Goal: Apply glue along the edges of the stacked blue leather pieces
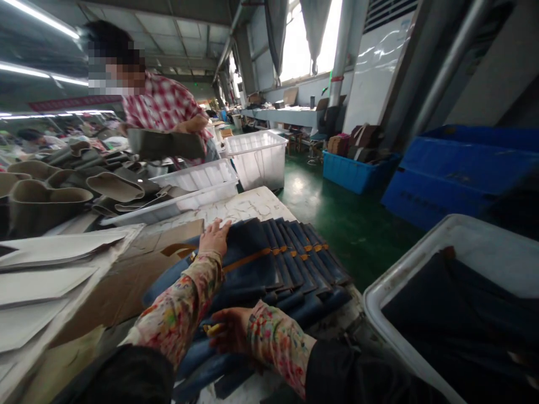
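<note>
Fanned out on the worktable lies an overlapping stack of dark blue leather-like pieces (290, 252), with tan strips across them. My left hand (214, 238) rests on the top piece near its far left edge, fingers spread and lying flat. Closer to me, my right hand (233, 331) is low over the blue pieces, its fingers curled around a small yellow-handled tool (211, 329). The kind of tool is too blurred to make out. Both forearms wear flowered sleeve covers.
A person in a red checked shirt (164, 104) holds a grey-green piece (166, 145) across the table. Curved grey-green pieces (46, 196) pile up at left. White bins (256, 160) stand beyond; another bin (374, 297) with dark pieces is at right. Blue crates (446, 185) stand behind it.
</note>
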Action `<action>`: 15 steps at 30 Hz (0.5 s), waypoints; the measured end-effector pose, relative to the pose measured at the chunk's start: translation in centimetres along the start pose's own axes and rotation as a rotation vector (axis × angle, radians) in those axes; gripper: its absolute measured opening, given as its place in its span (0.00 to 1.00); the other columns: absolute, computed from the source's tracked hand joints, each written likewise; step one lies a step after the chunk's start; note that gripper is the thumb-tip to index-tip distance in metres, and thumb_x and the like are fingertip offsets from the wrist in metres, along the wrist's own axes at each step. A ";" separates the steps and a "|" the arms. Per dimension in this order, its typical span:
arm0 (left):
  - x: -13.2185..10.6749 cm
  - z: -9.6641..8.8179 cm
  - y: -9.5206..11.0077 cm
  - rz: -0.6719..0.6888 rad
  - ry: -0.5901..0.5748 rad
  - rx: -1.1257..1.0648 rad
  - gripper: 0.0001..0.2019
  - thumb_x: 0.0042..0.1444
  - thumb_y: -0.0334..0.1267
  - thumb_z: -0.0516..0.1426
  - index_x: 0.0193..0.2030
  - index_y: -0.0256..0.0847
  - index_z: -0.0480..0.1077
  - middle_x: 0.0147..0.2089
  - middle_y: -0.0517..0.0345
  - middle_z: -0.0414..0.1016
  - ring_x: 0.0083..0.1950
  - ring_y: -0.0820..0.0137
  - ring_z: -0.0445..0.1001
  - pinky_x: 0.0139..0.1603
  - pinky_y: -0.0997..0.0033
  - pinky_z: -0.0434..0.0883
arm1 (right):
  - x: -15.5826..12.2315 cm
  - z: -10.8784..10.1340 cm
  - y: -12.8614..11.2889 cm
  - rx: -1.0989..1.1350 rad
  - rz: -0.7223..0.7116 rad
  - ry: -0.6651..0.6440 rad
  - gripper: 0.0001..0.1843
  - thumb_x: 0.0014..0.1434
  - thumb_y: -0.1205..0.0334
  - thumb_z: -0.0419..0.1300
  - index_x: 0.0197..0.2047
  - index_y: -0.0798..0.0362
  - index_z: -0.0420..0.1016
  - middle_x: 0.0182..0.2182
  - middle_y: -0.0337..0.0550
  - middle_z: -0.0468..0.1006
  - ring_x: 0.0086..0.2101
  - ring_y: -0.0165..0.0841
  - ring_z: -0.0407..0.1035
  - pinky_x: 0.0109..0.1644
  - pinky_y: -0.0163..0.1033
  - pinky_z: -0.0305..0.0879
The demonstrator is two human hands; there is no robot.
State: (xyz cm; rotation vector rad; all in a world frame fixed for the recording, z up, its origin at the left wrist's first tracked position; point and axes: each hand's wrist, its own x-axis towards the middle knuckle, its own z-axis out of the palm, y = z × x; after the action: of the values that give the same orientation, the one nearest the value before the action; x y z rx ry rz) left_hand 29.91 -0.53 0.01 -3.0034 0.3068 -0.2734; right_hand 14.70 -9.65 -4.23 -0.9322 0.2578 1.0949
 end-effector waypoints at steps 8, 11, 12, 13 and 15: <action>-4.8 6.5 5.3 0.382 -0.647 -0.382 0.30 0.54 0.51 0.42 0.56 0.32 0.63 0.56 0.46 0.66 0.56 0.60 0.65 0.59 0.64 0.59 | -11.7 -4.7 0.1 -0.363 -0.283 -0.318 0.10 0.58 0.63 0.53 0.40 0.56 0.72 0.31 0.38 0.72 0.27 0.22 0.69 0.32 0.26 0.62; -7.0 7.0 6.2 0.370 -0.731 -0.437 0.30 0.54 0.53 0.38 0.53 0.37 0.67 0.53 0.50 0.70 0.54 0.61 0.68 0.56 0.63 0.63 | -18.5 -10.3 0.2 -0.478 -0.518 -0.060 0.21 0.54 0.51 0.57 0.46 0.57 0.71 0.36 0.42 0.73 0.31 0.24 0.69 0.34 0.27 0.63; -7.5 6.9 6.3 0.341 -0.696 -0.441 0.31 0.54 0.53 0.37 0.53 0.37 0.67 0.53 0.50 0.70 0.54 0.60 0.68 0.57 0.62 0.62 | -20.9 -12.7 0.4 -0.548 -0.583 0.106 0.24 0.54 0.49 0.57 0.48 0.57 0.70 0.37 0.44 0.73 0.32 0.26 0.69 0.35 0.30 0.64; -7.9 6.6 6.3 0.313 -0.651 -0.444 0.33 0.54 0.54 0.36 0.54 0.35 0.66 0.54 0.49 0.69 0.55 0.60 0.67 0.58 0.62 0.62 | -23.2 -15.2 0.9 -0.648 -0.615 0.297 0.25 0.54 0.50 0.56 0.49 0.58 0.69 0.38 0.46 0.73 0.33 0.28 0.70 0.37 0.33 0.65; -8.6 6.0 6.3 0.313 -0.529 -0.457 0.36 0.52 0.56 0.37 0.56 0.32 0.64 0.55 0.46 0.67 0.56 0.59 0.66 0.59 0.61 0.61 | -27.9 -20.2 2.9 -0.925 -0.567 0.773 0.22 0.54 0.56 0.54 0.48 0.62 0.70 0.41 0.51 0.73 0.40 0.33 0.69 0.45 0.37 0.64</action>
State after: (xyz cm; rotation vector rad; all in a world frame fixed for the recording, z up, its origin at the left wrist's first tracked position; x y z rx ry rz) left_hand 21.51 -4.34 -8.07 -3.2170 0.8607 0.6954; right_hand 4.18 -42.44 -1.29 -2.0980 0.0809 0.2307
